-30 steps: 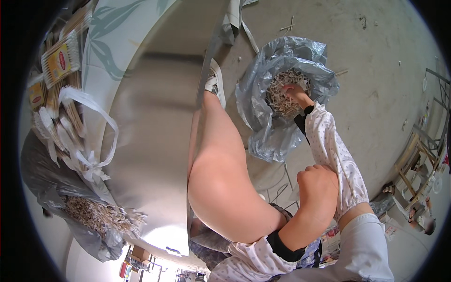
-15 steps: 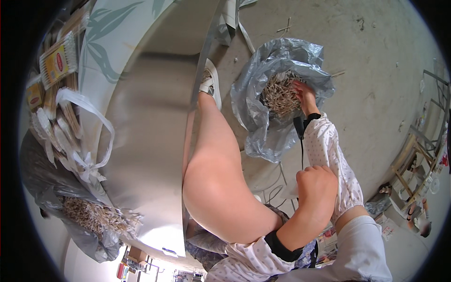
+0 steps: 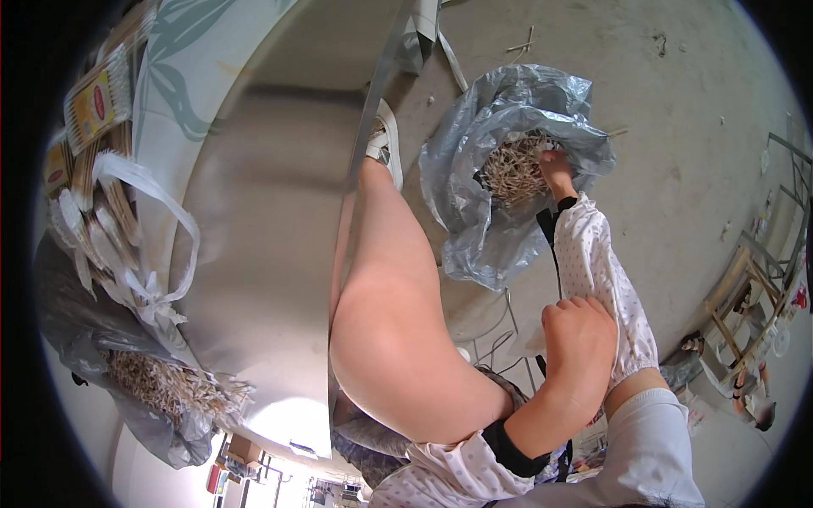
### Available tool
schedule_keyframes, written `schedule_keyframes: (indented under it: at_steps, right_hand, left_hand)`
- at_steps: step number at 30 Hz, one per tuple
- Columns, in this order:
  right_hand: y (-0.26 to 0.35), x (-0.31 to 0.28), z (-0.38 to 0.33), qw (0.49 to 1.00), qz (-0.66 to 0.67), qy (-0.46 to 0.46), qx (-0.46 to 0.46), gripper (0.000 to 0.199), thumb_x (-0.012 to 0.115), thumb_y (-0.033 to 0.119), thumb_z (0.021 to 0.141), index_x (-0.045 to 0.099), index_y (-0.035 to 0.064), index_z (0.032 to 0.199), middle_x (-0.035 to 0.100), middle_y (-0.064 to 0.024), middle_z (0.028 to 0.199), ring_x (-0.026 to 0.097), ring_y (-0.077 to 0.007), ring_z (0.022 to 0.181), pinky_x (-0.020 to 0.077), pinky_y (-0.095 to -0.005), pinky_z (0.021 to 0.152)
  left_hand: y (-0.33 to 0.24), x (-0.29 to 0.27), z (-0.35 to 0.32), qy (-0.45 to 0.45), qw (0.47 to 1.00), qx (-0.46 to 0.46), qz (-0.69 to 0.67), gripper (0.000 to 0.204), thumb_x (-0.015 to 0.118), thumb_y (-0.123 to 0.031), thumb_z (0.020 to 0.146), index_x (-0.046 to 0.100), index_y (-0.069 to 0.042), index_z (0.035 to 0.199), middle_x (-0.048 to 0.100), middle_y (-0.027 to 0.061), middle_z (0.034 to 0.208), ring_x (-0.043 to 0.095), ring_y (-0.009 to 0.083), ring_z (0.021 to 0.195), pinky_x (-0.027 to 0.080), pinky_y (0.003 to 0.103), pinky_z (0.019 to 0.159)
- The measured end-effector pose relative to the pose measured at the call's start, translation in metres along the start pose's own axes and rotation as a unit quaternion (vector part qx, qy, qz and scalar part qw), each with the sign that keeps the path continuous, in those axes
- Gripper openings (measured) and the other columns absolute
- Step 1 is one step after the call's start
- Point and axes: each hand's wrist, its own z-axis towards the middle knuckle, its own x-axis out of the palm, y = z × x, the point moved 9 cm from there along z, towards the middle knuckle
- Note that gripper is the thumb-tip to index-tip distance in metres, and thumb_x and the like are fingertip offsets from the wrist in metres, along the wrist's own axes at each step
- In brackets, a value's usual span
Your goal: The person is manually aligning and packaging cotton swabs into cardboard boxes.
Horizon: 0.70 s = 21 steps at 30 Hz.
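- Has the right hand [image 3: 556,171] down inside the grey plastic bag [image 3: 457,161], at the right side of the loose cotton swabs [image 3: 511,173] heaped there.
- Cannot tell the right grip's opening or any hold, with fingertips hidden from sight.
- Has the left hand [image 3: 580,339] beside the spotted right sleeve [image 3: 584,241], knuckles bent; cannot tell of any hold on the cloth.
- Has the grey plastic bag set on the floor [image 3: 677,127], right of the metal worktop [image 3: 271,254].
- Has swab packs [image 3: 95,106] and a dark bag [image 3: 80,296] of more swabs [image 3: 161,385] at the far left.
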Motion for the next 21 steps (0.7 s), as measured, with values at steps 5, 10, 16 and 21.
schedule_keyframes:
  at_steps: [5, 10, 16, 21]
  right_hand:
    - [-0.021, 0.005, 0.015, 0.987, 0.128, 0.007, 0.098, 0.034, 0.061, 0.013, 0.075, 0.073, 0.0047, 0.105, 0.064, -0.0192, 0.125, 0.061, -0.0326, 0.117, 0.0464, -0.0347, 0.096]
    - [-0.044, 0.005, 0.04, 0.986, 0.127, 0.088, 0.059, 0.028, 0.061, 0.013, 0.08, 0.074, 0.0073, 0.104, 0.071, -0.0133, 0.109, 0.066, -0.0263, 0.103, 0.0483, -0.033, 0.091]
    - [-0.002, -0.026, 0.001, 0.955, 0.29, -0.035, 0.045, 0.022, 0.063, 0.013, 0.083, 0.075, 0.0108, 0.102, 0.074, -0.0092, 0.097, 0.069, -0.0227, 0.092, 0.0513, -0.0346, 0.083]
    - [0.083, -0.029, -0.039, 0.96, -0.252, 0.034, -0.12, 0.026, 0.059, 0.012, 0.079, 0.062, 0.01, 0.105, 0.068, -0.0178, 0.09, 0.065, -0.0409, 0.093, 0.0494, -0.0516, 0.083]
  left_hand:
    - [0.002, 0.002, 0.005, -0.007, 1.0, -0.012, 0.01, 0.011, 0.065, -0.016, 0.082, 0.062, -0.015, 0.092, 0.063, -0.0027, 0.083, 0.064, 0.013, 0.081, 0.043, 0.028, 0.067]
    - [-0.006, -0.009, 0.006, -0.048, 0.998, -0.002, -0.028, 0.011, 0.066, -0.015, 0.078, 0.062, -0.013, 0.088, 0.064, 0.0005, 0.081, 0.064, 0.0154, 0.079, 0.045, 0.03, 0.067]
    - [-0.012, 0.005, 0.005, -0.027, 0.999, 0.018, -0.025, 0.013, 0.067, -0.015, 0.077, 0.063, -0.012, 0.088, 0.064, 0.0002, 0.08, 0.064, 0.0155, 0.078, 0.044, 0.03, 0.067]
    - [-0.011, 0.011, 0.004, 0.02, 0.999, 0.026, -0.014, 0.016, 0.068, -0.016, 0.079, 0.064, -0.014, 0.094, 0.064, -0.0022, 0.083, 0.064, 0.0134, 0.08, 0.041, 0.029, 0.067]
